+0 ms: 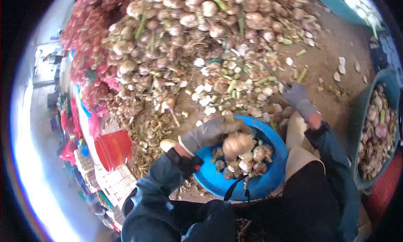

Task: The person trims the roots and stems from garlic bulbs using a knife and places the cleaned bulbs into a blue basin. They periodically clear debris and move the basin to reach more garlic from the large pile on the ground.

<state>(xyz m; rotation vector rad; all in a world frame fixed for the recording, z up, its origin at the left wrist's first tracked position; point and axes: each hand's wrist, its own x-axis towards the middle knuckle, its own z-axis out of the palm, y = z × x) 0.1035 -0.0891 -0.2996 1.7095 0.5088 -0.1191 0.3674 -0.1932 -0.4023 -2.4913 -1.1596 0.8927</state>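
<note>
My left hand [214, 133], in a grey glove and smeared by motion, reaches over a blue basin [277, 179]. Its fingers curl over a blurred garlic bulb [237, 145], which looks larger and nearer than the others. Below it, several garlic bulbs [247, 164] lie together in the basin. My right hand [299, 100], also gloved, is closed to the right of the basin, over the ground. From its fingers a thin dark strip like a knife blade [268, 70] points up and left; the handle is hidden. Cut stems and garlic scraps [233, 84] lie beside it.
A large heap of garlic bulbs [197, 19] spreads ahead, with red mesh sacks [94, 28] at its left. A red bucket [112, 149] stands left. At right is a green tub [361, 175] holding garlic; another tub [336, 5] with white contents stands top right.
</note>
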